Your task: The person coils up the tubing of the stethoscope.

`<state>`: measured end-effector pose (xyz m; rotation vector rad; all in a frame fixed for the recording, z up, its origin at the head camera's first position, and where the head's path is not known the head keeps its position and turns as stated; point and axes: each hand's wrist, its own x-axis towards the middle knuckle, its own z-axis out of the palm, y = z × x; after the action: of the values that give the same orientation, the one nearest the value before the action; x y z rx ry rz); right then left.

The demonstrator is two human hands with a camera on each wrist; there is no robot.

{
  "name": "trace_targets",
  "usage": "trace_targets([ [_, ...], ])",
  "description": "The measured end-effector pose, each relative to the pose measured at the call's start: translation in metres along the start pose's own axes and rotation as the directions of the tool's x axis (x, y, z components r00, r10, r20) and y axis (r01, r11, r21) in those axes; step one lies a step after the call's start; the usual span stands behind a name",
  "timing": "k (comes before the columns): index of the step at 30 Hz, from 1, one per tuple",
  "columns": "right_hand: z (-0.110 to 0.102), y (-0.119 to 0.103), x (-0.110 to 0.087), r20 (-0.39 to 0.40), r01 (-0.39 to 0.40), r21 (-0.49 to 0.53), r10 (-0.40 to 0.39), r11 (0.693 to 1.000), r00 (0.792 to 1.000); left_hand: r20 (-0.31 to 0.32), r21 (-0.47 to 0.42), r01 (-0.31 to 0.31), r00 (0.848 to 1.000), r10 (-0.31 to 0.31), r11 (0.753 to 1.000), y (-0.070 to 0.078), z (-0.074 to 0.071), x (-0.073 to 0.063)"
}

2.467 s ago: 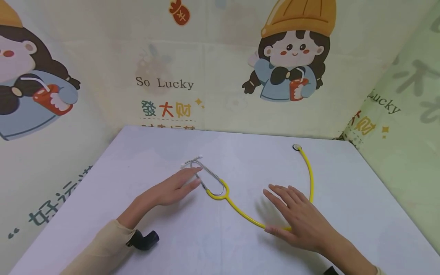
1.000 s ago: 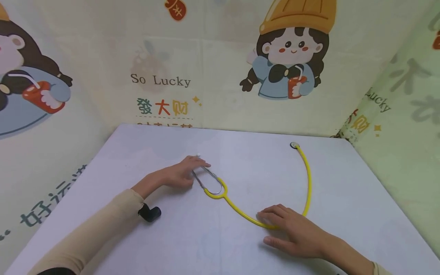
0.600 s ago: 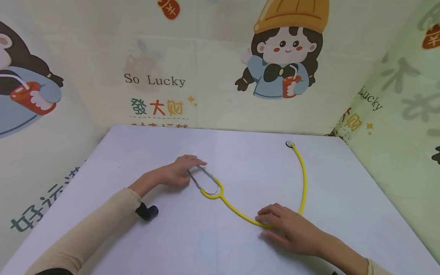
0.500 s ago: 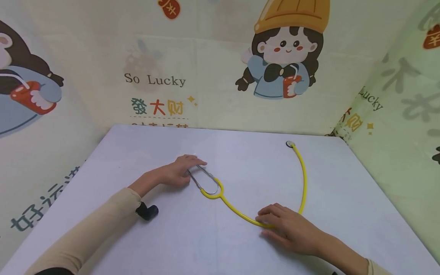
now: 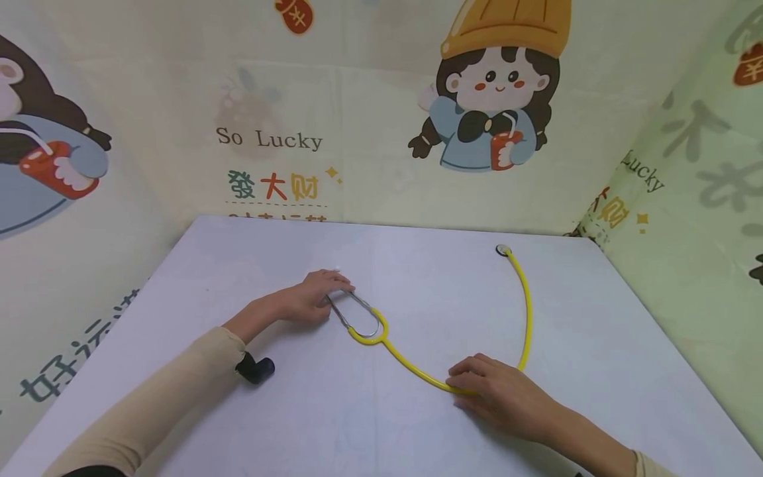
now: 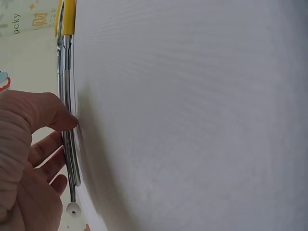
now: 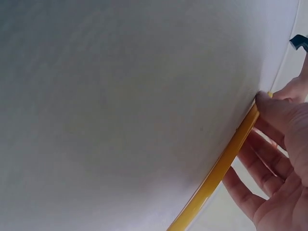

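Observation:
A stethoscope with yellow tubing lies in a curve on the white table, its chest piece at the back right. My left hand pinches the metal ear tubes near their upper ends, thumb on one side and fingers on the other. A pale ear tip shows past the fingers in the left wrist view. At the bend of the tubing, my right hand pinches it between thumb and fingers. The stretch of tubing under the right hand is hidden in the head view.
The white table ends at a printed cloth wall at the back, with more cloth on both sides. A black camera piece sticks out from the left sleeve close above the table.
Both hands, earlier with fingers outstretched over the stethoscope, have come down onto it. The left reached forward to the ear tubes; lately both hands' fingers drew in. The stethoscope keeps its shape.

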<state>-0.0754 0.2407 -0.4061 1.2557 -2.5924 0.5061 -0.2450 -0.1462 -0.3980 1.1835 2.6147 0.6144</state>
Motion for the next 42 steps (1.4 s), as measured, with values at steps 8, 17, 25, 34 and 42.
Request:
trace_targets([
  [8,0.003,-0.001,0.001,0.015,-0.043,0.013,0.043,0.999,0.999,-0.005,0.036,-0.007,1.000,0.008,0.999,-0.001,0.002,0.001],
  [17,0.005,-0.003,0.001,0.010,-0.047,-0.004,0.047,0.999,0.999,-0.015,0.077,-0.007,1.000,0.009,0.997,0.000,0.001,-0.002],
  [25,0.002,-0.004,0.001,-0.007,-0.035,-0.017,0.035,0.999,0.999,0.009,0.088,-0.008,1.000,0.007,0.996,-0.002,-0.001,-0.003],
  [34,-0.004,0.000,0.001,-0.048,0.028,-0.053,-0.030,0.998,0.998,-0.016,0.054,-0.050,0.999,0.051,0.997,-0.003,-0.009,-0.008],
  [42,-0.005,0.000,0.000,-0.043,0.007,-0.040,-0.009,0.999,0.999,-0.034,-0.031,-0.047,0.998,0.045,0.998,-0.006,-0.009,-0.011],
])
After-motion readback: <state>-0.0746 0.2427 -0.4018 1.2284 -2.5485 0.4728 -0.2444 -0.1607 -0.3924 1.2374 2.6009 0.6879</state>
